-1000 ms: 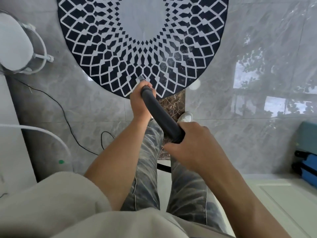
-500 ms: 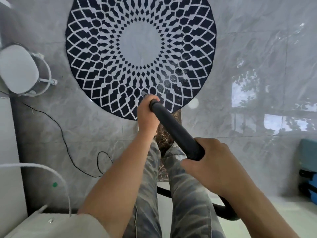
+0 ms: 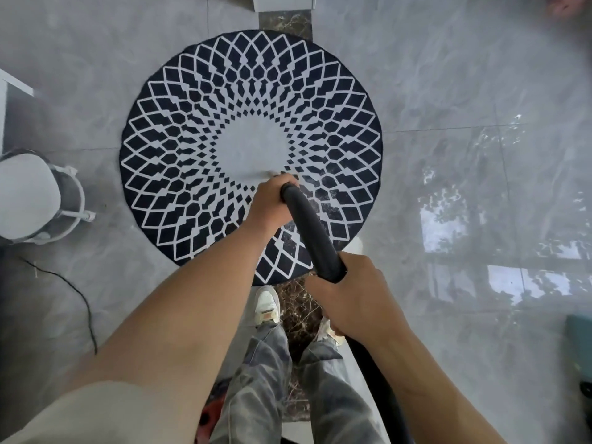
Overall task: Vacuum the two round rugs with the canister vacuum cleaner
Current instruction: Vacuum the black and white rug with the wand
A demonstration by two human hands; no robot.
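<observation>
A round rug [image 3: 179, 123] in dark blue with a white diamond pattern and a pale centre lies on the grey tile floor. I hold the black vacuum wand [image 3: 312, 232] over its near half, slanting up toward me. My left hand [image 3: 270, 203] grips the wand's far end just below the rug's pale centre. My right hand [image 3: 349, 296] grips the wand lower down, near the rug's front edge. The nozzle is hidden behind my left hand. Only one rug is in view. A red and black piece [image 3: 211, 411], perhaps the canister, shows between my legs.
A white round stool [image 3: 28, 197] on a ring base stands left of the rug, with a thin black cable [image 3: 80, 296] trailing on the floor beside it. A teal case [image 3: 579, 344] sits at the right edge. My shoes [image 3: 267, 304] stand at the rug's near edge.
The view has tilted up and back, so the whole rug now shows. My hands and the wand have pushed forward, from the rug's near edge toward its centre.
</observation>
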